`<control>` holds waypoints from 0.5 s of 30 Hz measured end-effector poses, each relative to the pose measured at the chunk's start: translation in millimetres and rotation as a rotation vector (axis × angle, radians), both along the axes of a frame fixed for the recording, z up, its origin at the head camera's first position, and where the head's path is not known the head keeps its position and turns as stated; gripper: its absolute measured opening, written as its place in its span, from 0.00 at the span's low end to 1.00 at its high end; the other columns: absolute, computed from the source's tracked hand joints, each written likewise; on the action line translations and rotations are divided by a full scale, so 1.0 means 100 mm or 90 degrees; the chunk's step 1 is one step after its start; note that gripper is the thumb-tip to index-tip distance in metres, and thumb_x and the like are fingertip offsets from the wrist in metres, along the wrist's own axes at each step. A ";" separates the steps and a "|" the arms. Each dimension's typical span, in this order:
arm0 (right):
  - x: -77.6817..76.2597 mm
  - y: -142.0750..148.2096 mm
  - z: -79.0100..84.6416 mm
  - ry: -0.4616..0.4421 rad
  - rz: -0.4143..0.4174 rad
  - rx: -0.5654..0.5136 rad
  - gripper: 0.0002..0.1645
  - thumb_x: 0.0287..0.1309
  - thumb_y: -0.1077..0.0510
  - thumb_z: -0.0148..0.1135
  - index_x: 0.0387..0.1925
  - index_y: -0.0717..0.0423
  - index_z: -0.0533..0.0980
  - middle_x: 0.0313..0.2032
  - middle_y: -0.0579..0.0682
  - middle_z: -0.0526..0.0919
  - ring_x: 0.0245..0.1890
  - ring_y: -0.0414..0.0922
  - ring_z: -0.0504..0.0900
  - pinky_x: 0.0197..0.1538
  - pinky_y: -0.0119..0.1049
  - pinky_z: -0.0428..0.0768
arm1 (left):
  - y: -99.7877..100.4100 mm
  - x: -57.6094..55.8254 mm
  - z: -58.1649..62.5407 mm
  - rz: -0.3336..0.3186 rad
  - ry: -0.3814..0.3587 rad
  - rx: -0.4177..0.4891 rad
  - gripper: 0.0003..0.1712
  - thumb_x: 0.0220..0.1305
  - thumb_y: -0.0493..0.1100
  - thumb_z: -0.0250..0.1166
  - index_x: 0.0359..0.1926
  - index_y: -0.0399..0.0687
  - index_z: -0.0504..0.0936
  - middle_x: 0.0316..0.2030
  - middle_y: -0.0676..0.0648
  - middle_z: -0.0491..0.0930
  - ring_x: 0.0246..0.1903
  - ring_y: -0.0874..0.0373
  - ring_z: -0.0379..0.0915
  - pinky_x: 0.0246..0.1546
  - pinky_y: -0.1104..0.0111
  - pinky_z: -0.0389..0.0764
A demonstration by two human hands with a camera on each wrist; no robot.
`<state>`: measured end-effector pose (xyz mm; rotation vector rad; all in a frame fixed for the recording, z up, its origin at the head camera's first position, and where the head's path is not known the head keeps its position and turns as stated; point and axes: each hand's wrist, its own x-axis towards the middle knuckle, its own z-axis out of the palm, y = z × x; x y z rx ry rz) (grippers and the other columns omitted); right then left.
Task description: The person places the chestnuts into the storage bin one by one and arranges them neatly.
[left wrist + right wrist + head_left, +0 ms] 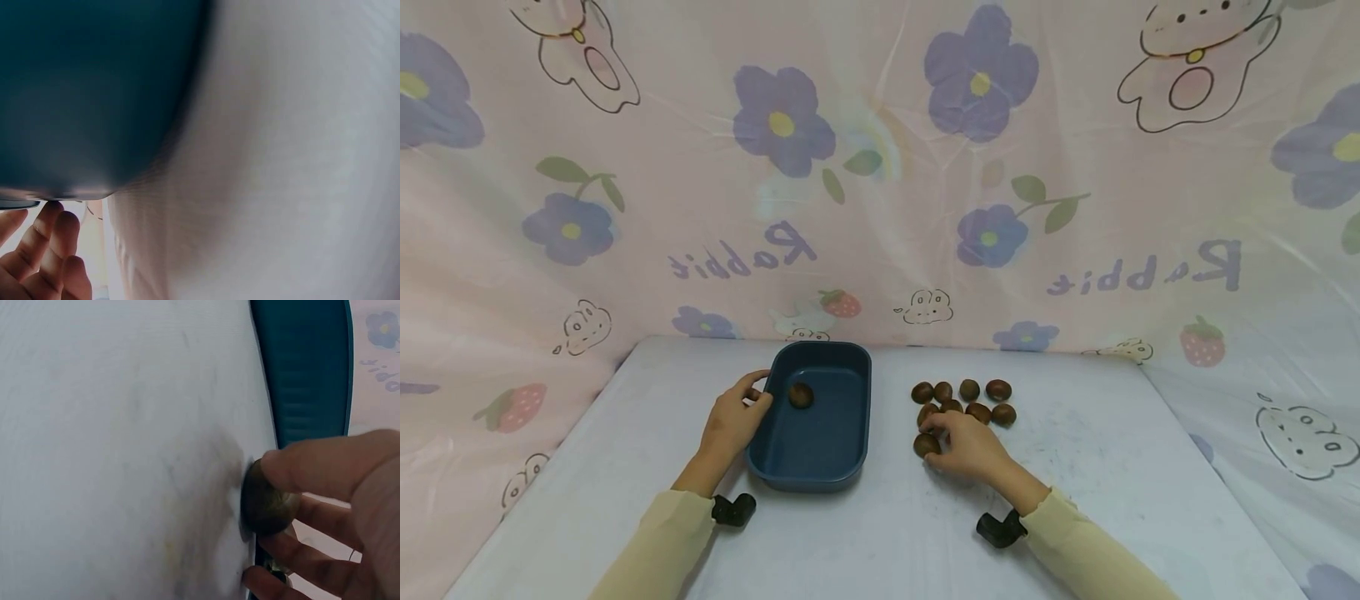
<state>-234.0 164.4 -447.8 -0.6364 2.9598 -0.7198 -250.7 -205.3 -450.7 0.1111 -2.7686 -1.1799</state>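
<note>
A dark blue rectangular container stands left of centre, with one brown chestnut inside. At its left rim rests my left hand, fingertips against the outer side and thumb at the edge. The left wrist view shows loosely bent fingers beside the container wall. On the right, my right hand pinches a chestnut between thumb and fingers. That same chestnut shows close to the white surface in the right wrist view, thumb on its near side.
Several more chestnuts lie in two rough rows just beyond the right hand. A white table carries everything. Behind it hangs a printed curtain. Each wrist wears a black device.
</note>
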 end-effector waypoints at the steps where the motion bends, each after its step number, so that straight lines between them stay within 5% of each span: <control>1: 0.00 0.00 0.00 0.000 0.000 -0.001 0.20 0.42 0.54 0.73 0.42 0.44 0.80 0.35 0.39 0.80 0.31 0.37 0.77 0.35 0.35 0.74 | 0.00 0.00 0.00 0.000 0.000 0.000 0.27 0.65 0.50 0.53 0.66 0.59 0.69 0.41 0.46 0.80 0.32 0.55 0.73 0.31 0.67 0.70; 15: -0.01 0.00 -0.04 0.019 0.006 0.001 0.18 0.42 0.55 0.72 0.40 0.44 0.80 0.32 0.38 0.79 0.27 0.35 0.73 0.31 0.33 0.72 | 0.00 0.00 -0.03 -0.001 0.006 0.005 0.26 0.66 0.51 0.53 0.66 0.60 0.70 0.41 0.47 0.80 0.32 0.55 0.74 0.31 0.67 0.71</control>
